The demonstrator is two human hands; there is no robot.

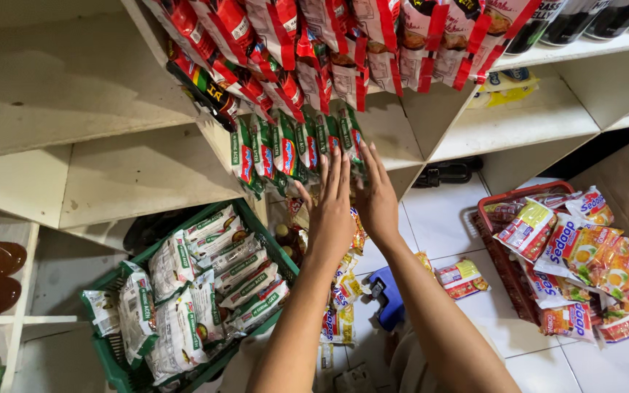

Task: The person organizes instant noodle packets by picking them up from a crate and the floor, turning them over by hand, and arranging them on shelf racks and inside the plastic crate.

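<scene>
We press both flat, empty hands, left hand (331, 211) beside right hand (377, 200), against the green noodle packets (296, 149), squaring that shelf (394, 127) row; next likely another packet.

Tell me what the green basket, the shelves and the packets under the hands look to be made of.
Green basket: apparently moulded plastic, going by its even colour and slatted walls.
Shelves: probably painted wood or board; matte cream, scuffed faces.
Green packets, which the left hand and right hand press flat: glossy printed plastic film, with crinkles and highlights.
</scene>
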